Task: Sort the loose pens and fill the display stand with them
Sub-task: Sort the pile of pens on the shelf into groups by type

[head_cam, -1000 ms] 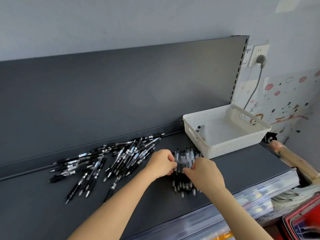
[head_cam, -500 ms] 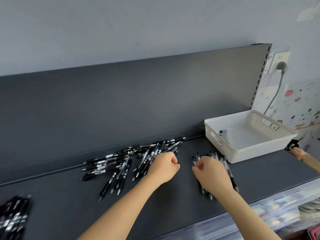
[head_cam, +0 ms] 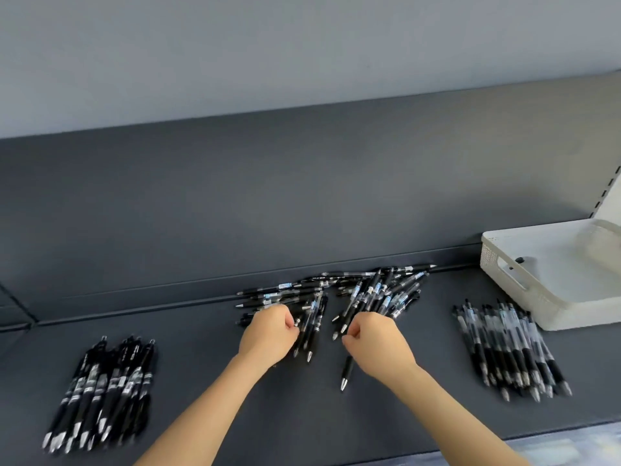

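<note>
A loose pile of black pens (head_cam: 366,289) lies against the back lip of the dark shelf (head_cam: 302,418). My left hand (head_cam: 267,336) sits at the pile's left front, fingers curled on a pen at its fingertips. My right hand (head_cam: 378,344) is at the pile's right front, pinched on a black pen (head_cam: 346,373) whose tip pokes out below it. One sorted group of dark pens (head_cam: 104,391) lies at the left. Another sorted group of clear-barrelled pens (head_cam: 510,348) lies at the right, beside the basket.
A white plastic basket (head_cam: 524,290) stands at the right end of the shelf, with one small dark piece inside. The dark back panel (head_cam: 302,196) rises behind the pens. The shelf's front edge runs along the bottom right.
The view has swung left, bringing the left sorted group into view. My right hand has left the right sorted group and moved left to the loose pile. My left hand stays at the pile.
</note>
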A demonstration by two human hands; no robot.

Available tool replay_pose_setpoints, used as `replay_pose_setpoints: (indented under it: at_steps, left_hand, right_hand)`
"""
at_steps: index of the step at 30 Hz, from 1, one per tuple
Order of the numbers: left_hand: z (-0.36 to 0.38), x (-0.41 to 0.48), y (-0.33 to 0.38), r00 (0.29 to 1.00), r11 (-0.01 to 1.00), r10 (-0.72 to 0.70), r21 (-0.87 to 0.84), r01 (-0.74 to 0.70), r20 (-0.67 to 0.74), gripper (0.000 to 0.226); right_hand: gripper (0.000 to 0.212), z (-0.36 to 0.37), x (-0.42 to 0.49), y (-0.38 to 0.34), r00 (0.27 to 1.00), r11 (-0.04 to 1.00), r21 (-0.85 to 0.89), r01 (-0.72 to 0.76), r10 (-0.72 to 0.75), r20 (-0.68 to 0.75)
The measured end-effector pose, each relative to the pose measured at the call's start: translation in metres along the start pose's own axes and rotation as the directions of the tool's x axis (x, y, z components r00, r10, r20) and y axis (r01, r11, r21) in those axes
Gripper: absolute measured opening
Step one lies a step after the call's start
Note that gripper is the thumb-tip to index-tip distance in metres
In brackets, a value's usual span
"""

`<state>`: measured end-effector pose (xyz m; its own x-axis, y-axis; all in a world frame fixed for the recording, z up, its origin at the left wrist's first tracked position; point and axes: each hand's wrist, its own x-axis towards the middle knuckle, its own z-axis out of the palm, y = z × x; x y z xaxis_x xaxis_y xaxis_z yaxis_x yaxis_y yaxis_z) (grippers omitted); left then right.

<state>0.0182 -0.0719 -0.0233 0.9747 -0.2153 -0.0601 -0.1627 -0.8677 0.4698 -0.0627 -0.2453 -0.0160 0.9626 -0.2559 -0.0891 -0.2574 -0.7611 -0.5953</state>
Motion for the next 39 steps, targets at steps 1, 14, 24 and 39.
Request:
replay_pose_setpoints:
  at_steps: [1,14,24,39]
  left_hand:
    - [-0.001,0.000,-0.005,1.000,1.000,-0.009,0.007,0.009,-0.002,0.003]
    - [-0.004,0.006,-0.026,0.981,0.992,-0.036,0.123,0.013,0.192,0.016]
    - [-0.021,-0.004,-0.039,0.966,0.918,-0.065,0.395,-0.041,0.250,0.027]
    - [-0.046,-0.019,-0.067,0.961,0.895,0.143,0.383,-0.228,0.238,0.035]
  right_hand:
    - [0.015,0.006,0.003,-0.006,1.000,1.000,-0.014,0.007,-0.007,0.024]
    - [0.036,0.043,0.029,-0.048,0.981,0.988,-0.002,-0.154,0.153,0.118]
    - [0.022,0.046,0.035,-0.048,0.966,0.982,0.065,-0.177,0.161,0.201]
    - [0.021,0.025,0.022,-0.041,0.972,0.959,0.240,-0.149,0.097,0.213]
